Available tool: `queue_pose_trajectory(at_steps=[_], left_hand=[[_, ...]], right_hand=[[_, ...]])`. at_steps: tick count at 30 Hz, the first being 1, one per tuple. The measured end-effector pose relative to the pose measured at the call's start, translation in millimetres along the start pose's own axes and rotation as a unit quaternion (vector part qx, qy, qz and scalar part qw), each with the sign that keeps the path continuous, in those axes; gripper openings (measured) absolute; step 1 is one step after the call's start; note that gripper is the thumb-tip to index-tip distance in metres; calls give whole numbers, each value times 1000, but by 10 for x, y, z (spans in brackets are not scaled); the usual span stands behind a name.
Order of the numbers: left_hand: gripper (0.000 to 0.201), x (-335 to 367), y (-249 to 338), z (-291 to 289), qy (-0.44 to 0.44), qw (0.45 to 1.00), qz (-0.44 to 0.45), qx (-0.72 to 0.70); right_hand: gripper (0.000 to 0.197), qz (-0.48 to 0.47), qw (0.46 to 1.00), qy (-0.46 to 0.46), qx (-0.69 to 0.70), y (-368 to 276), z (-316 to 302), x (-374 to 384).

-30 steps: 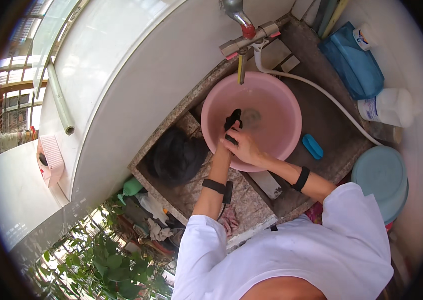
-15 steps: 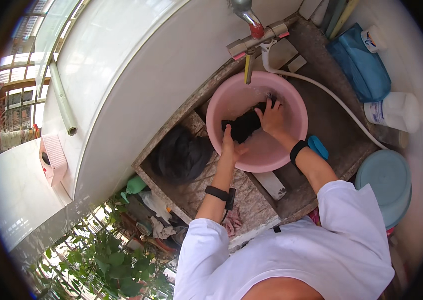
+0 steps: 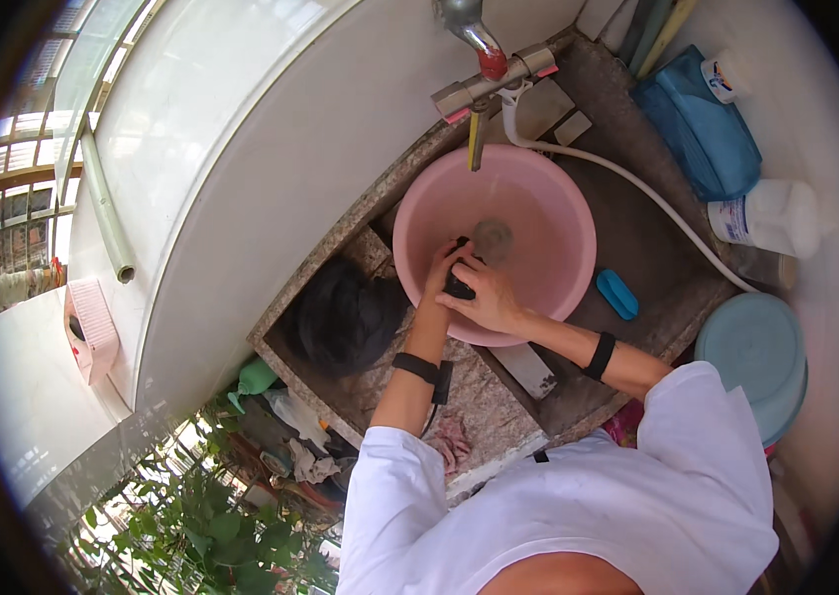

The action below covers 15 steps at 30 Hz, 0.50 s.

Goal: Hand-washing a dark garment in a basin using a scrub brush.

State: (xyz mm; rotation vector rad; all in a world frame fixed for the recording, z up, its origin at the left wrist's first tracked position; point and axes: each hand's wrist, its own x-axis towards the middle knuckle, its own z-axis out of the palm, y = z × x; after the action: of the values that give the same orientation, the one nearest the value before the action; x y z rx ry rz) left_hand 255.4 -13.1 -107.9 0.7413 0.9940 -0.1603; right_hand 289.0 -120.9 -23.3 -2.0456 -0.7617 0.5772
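Down in the pink basin (image 3: 560, 238), left of its middle and toward the person's side, that's where the black cloth (image 3: 459, 286) is, bunched up small, and both hands are on it! The left hand (image 3: 440, 268) curls against the bundle from the left; the right hand (image 3: 489, 299) clasps it from the right, thumb and fingers bent around it. Only a little black shows between them, so how much each one has gathered up, I can't tell from here. Just beyond the fingers, a round greyish patch (image 3: 491, 240) shows at the basin's bottom. Over the far rim hangs the tap (image 3: 486, 97), and a white hose (image 3: 653, 192) curves off to the right across the stone sink (image 3: 627, 233). Right of the basin, near it, lies a bright blue oblong object (image 3: 617, 295); over on the left, a dark fabric heap (image 3: 345, 317). Along the right side: a blue container (image 3: 702, 129), a white jug (image 3: 771, 215) and a round teal tub (image 3: 750, 342).
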Motion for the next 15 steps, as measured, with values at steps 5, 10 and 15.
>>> queue_pose_trajectory(at_steps=[5,10,15], left_hand=[[29,132,-240,-444,-184,967,39,-174],[30,-144,-218,-149,-39,994,-44,-97],[42,-394,-22,107,94,973,-65,-202]], right_hand=[[23,-153,983,101,-13,-53,124,272],[25,-114,988,53,-86,870,203,419],[31,64,961,11,-269,1290,-30,389]])
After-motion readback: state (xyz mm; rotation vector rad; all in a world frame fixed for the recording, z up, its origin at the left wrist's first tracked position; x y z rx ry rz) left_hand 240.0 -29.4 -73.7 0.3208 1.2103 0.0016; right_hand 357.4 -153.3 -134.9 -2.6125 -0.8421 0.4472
